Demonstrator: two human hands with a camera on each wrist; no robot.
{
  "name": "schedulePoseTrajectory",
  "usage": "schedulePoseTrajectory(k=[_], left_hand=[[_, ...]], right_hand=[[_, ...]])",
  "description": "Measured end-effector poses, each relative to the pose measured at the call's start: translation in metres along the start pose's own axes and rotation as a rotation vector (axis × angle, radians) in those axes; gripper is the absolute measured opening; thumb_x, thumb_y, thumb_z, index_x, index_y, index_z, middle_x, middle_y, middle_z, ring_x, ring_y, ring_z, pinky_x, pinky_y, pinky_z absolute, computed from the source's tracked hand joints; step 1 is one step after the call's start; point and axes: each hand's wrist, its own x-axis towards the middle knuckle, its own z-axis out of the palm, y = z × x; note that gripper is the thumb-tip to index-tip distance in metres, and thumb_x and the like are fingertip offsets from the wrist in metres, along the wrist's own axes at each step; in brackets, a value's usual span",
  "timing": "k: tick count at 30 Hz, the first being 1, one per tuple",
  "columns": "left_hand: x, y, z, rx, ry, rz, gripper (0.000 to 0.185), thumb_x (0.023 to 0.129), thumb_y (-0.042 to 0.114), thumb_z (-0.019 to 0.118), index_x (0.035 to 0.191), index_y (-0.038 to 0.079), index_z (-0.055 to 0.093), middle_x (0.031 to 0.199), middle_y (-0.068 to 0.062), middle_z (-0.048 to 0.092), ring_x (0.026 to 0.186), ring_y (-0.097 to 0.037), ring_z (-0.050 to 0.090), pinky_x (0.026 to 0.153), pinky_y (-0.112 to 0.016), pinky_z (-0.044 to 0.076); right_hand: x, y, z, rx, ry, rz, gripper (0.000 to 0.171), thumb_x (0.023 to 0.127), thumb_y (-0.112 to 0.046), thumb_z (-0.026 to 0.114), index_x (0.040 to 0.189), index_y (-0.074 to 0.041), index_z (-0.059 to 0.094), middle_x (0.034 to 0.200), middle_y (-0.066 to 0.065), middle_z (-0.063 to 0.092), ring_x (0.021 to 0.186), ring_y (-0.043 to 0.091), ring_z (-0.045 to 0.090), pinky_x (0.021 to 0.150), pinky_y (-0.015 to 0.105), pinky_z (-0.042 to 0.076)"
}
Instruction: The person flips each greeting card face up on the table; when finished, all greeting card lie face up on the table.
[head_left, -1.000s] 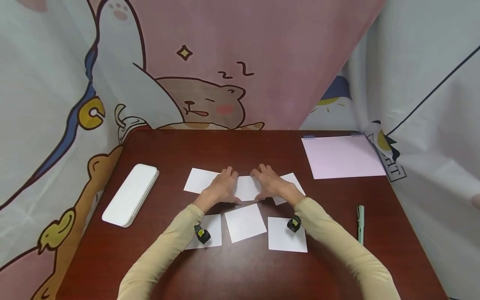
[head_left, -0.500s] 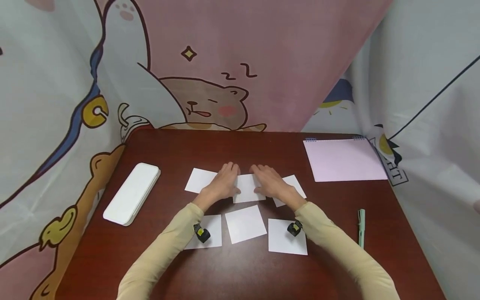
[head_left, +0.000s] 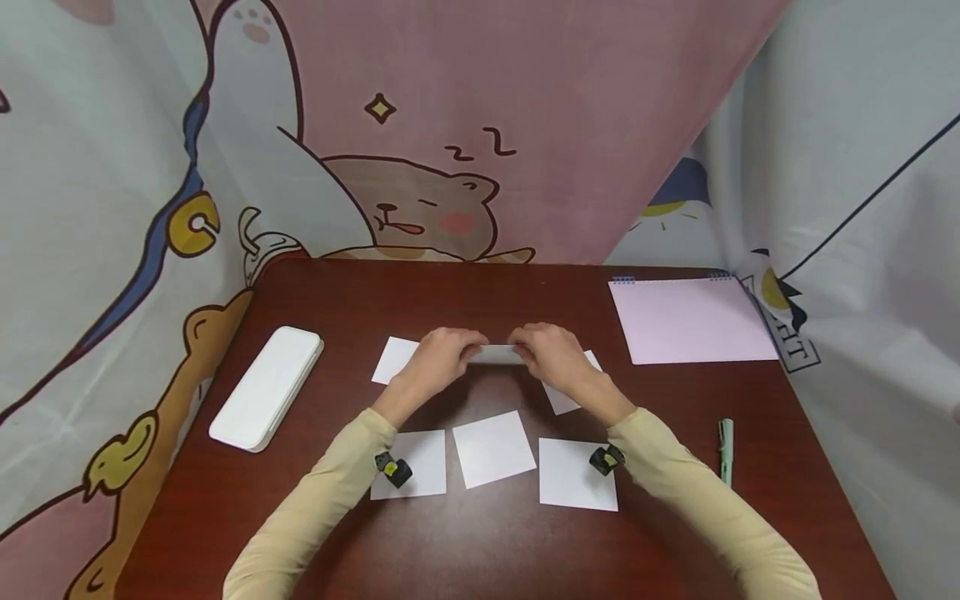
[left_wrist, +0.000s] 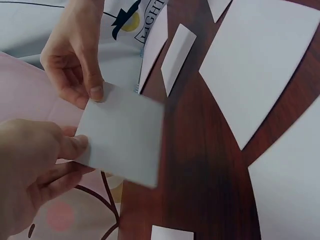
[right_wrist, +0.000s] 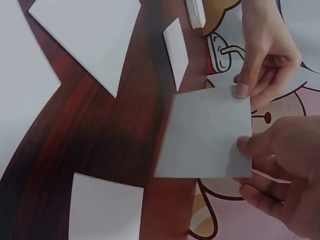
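Observation:
Both hands hold one white paper square [head_left: 498, 354] lifted off the dark wooden table [head_left: 480, 542], seen nearly edge-on in the head view. My left hand [head_left: 448, 350] pinches its left edge between thumb and fingers, and my right hand [head_left: 544, 350] pinches its right edge. In the left wrist view the square [left_wrist: 125, 142] is gripped by the left hand [left_wrist: 60, 155] and the right hand [left_wrist: 85, 85]. The right wrist view shows the square [right_wrist: 207, 132] between the right hand [right_wrist: 265, 150] and the left hand [right_wrist: 250, 85].
Several more white squares lie flat: one behind the left hand [head_left: 392, 358], one by the right wrist [head_left: 566, 396], and three in a near row [head_left: 492, 447]. A pink spiral notepad [head_left: 690, 321] lies far right, a white case [head_left: 266, 387] left, a green pen [head_left: 725, 450] right.
The hands lay flat on the middle square on the table; now they pinch its two edges and have raised it off the surface, tilted nearly edge-on.

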Motion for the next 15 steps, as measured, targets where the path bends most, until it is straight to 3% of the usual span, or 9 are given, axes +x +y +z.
schedulePoseTrajectory(k=[4,15], left_hand=[[-0.004,-0.002,-0.001,0.050,0.014,0.017,0.013,0.086,0.013,0.062,0.095,0.018,0.071,0.089,0.008,0.069,0.081,-0.008,0.064,0.071,-0.027,0.052],[-0.012,-0.012,0.020,0.027,-0.079,0.030,0.012,0.083,0.012,0.064,0.092,0.018,0.069,0.088,0.009,0.066,0.081,-0.007,0.062,0.071,-0.026,0.051]], right_hand=[[-0.001,0.001,0.004,-0.043,-0.007,-0.001,0.011,0.082,-0.017,0.068,0.091,-0.018,0.072,0.083,-0.005,0.069,0.077,0.017,0.065,0.060,0.037,0.052],[-0.010,0.006,0.023,-0.034,-0.041,0.006,0.013,0.080,-0.022,0.070,0.093,-0.021,0.074,0.087,-0.006,0.071,0.079,0.018,0.067,0.059,0.041,0.053]])
